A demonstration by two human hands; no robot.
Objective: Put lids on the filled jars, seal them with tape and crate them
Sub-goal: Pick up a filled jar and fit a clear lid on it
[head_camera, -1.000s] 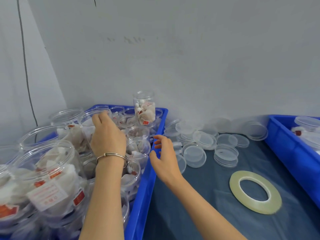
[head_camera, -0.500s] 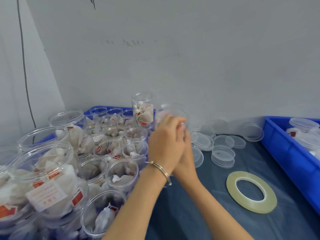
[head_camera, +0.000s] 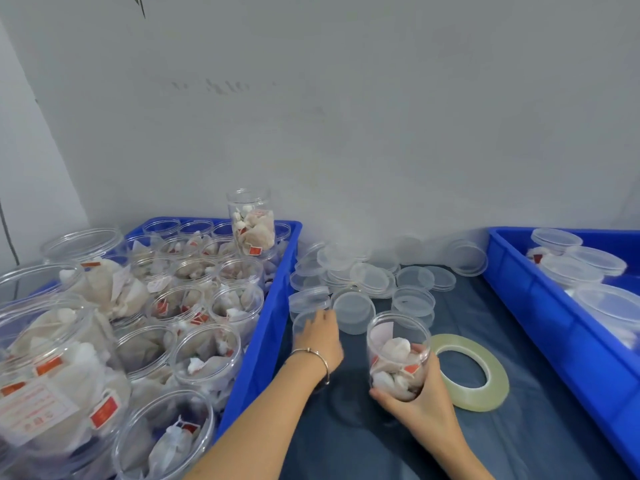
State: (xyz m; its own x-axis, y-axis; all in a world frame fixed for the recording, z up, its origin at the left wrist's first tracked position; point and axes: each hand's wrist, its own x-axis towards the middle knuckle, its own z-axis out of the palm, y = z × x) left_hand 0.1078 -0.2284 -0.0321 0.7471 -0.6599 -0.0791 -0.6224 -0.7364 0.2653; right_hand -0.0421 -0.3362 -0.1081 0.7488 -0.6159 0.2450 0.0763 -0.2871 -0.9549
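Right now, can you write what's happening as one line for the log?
step: lidding | right hand: holds filled jar, no lid on | left hand: on clear lid | tape roll: untouched

Two blue crates [head_camera: 266, 327] [head_camera: 540, 306]; one tape roll [head_camera: 469, 372]; two hands [head_camera: 320, 337] [head_camera: 420, 398].

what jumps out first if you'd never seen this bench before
The blue plastic crate on the left, crammed with open clear jars of white sachets. At centre, the right hand grips one filled, lidless clear plastic jar on the dark blue table cover, while the left hand reaches into the heap of clear round plastic lids. A pale yellow-green ring of tape lies flat just right of that jar.
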